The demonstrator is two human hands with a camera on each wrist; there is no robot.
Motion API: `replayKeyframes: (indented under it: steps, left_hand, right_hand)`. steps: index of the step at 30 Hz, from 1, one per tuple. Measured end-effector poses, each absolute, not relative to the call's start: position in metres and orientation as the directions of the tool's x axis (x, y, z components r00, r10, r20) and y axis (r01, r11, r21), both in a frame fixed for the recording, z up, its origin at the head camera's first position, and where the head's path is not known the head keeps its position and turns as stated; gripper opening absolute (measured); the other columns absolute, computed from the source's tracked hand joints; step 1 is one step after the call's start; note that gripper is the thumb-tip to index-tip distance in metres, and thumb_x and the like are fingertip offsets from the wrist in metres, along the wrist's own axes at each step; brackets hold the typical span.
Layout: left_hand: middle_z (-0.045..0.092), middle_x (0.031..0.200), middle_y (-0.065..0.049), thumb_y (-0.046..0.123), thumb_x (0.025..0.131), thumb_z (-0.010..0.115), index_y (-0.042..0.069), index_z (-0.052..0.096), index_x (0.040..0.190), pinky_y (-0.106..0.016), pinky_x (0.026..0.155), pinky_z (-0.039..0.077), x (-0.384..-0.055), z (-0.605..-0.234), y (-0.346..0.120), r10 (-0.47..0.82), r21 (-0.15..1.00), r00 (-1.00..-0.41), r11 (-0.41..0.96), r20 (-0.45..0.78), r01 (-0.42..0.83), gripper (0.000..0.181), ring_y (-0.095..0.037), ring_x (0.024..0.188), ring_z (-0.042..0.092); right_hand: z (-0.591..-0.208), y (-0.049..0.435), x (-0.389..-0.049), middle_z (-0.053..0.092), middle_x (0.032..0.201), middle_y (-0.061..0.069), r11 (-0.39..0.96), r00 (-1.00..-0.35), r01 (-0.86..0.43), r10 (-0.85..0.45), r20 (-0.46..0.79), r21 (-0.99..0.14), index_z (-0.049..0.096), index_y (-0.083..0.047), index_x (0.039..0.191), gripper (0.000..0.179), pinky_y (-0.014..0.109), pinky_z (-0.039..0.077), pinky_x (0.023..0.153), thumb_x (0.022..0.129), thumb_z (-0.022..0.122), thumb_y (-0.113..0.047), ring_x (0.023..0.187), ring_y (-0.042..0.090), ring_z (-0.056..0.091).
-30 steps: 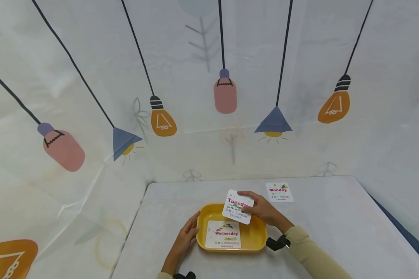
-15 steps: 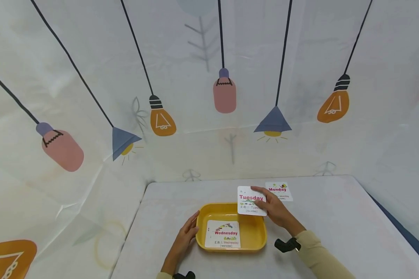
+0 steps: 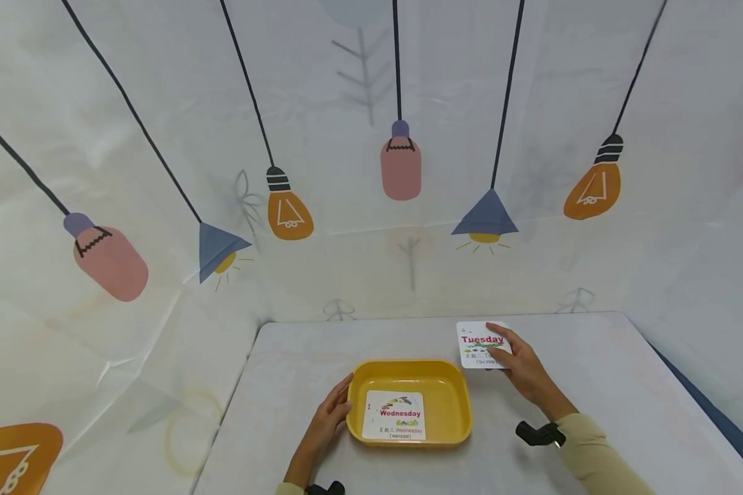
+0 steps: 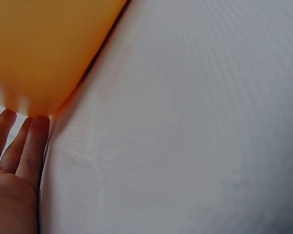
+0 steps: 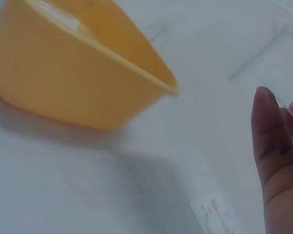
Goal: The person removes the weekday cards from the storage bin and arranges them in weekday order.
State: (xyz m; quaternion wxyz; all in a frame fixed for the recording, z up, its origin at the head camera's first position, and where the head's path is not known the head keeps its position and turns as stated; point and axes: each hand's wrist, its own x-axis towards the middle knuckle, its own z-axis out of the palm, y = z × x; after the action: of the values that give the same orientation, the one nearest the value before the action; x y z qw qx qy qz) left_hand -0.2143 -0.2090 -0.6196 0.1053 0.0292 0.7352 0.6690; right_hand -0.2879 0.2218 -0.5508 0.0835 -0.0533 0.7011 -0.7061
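Observation:
My right hand (image 3: pixel 526 371) pinches a white Tuesday card (image 3: pixel 478 347) by its right side, beyond the back right corner of a yellow tray (image 3: pixel 448 405). The held card covers the Monday card in the head view. In the right wrist view a card with red print (image 5: pixel 217 214) lies on the table below the hand. A Wednesday card (image 3: pixel 393 415) lies in the tray's left part. My left hand (image 3: pixel 325 423) rests against the tray's left side, its straight fingers (image 4: pixel 34 141) touching the outer wall in the left wrist view.
The table (image 3: pixel 285 371) has a white cover. Behind it and to the left hangs a pale sheet (image 3: pixel 347 268) printed with lamps and bulbs. A black strap with a dark block (image 3: pixel 540 434) sits on the right wrist.
My right hand has carried the Tuesday card from over the tray to the right and back, over the spot where the Monday card showed. The left hand stays at the tray.

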Motion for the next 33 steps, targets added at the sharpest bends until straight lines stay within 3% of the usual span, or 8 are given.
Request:
replayKeyframes:
  steps: [9, 16, 20, 27, 33]
  left_hand:
    - [0.028, 0.164, -0.012, 0.032, 0.103, 0.053, 0.020, 0.036, 0.156, -0.041, 0.109, 0.048, -0.212, -0.621, -0.206, 0.175, 0.989, -0.977, 0.099, -0.125, -0.109, 0.058, -0.037, 0.150, 0.030]
    - [0.027, 0.164, -0.012, 0.031, 0.103, 0.053, 0.023, 0.035, 0.157, -0.034, 0.106, 0.050, -0.210, -0.622, -0.207, 0.190, 0.990, -0.974, 0.086, -0.125, -0.110, 0.057, -0.036, 0.150, 0.029]
    - [0.027, 0.164, -0.012, 0.031, 0.103, 0.053, 0.022, 0.035, 0.157, -0.035, 0.106, 0.050, -0.213, -0.620, -0.208, 0.190, 0.990, -0.975, 0.096, -0.116, -0.099, 0.058, -0.037, 0.150, 0.029]
    - [0.026, 0.165, -0.009, 0.032, 0.102, 0.055, 0.020, 0.034, 0.157, -0.042, 0.111, 0.046, -0.217, -0.617, -0.210, 0.207, 0.990, -0.971, 0.096, -0.121, -0.103, 0.060, -0.035, 0.151, 0.028]
    - [0.026, 0.165, -0.010, 0.034, 0.101, 0.056, 0.019, 0.032, 0.158, -0.042, 0.112, 0.044, -0.215, -0.620, -0.210, 0.229, 0.989, -0.965, 0.103, -0.127, -0.106, 0.063, -0.036, 0.150, 0.030]
  right_hand:
    - [-0.552, 0.286, -0.302, 0.022, 0.158, 0.025, 0.107, -0.993, 0.045, -0.106, -0.056, -0.993, 0.022, -0.011, 0.160, 0.072, 0.018, 0.056, 0.087, 0.101, 0.059, -0.029, 0.101, -0.006, 0.062]
    - [-0.551, 0.319, -0.320, 0.029, 0.154, 0.029, 0.295, -0.998, 0.037, -0.042, -0.052, -0.955, 0.022, -0.007, 0.159, 0.064, 0.020, 0.057, 0.085, 0.105, 0.051, -0.026, 0.096, -0.008, 0.058]
    - [-0.551, 0.325, -0.330, 0.033, 0.150, 0.032, 0.361, -0.998, 0.030, -0.036, -0.046, -0.932, 0.023, -0.003, 0.158, 0.061, 0.019, 0.057, 0.081, 0.105, 0.049, -0.018, 0.097, 0.000, 0.058]
    - [-0.558, 0.331, -0.346, 0.036, 0.146, 0.034, 0.527, -0.997, 0.059, -0.011, -0.076, -0.848, 0.030, 0.000, 0.155, 0.057, 0.020, 0.052, 0.073, 0.101, 0.045, -0.010, 0.107, 0.031, 0.056]
    - [-0.566, 0.334, -0.351, 0.038, 0.143, 0.035, 0.566, -0.992, 0.109, 0.015, -0.123, -0.817, 0.031, 0.004, 0.153, 0.061, 0.024, 0.049, 0.073, 0.095, 0.048, -0.004, 0.106, 0.034, 0.055]
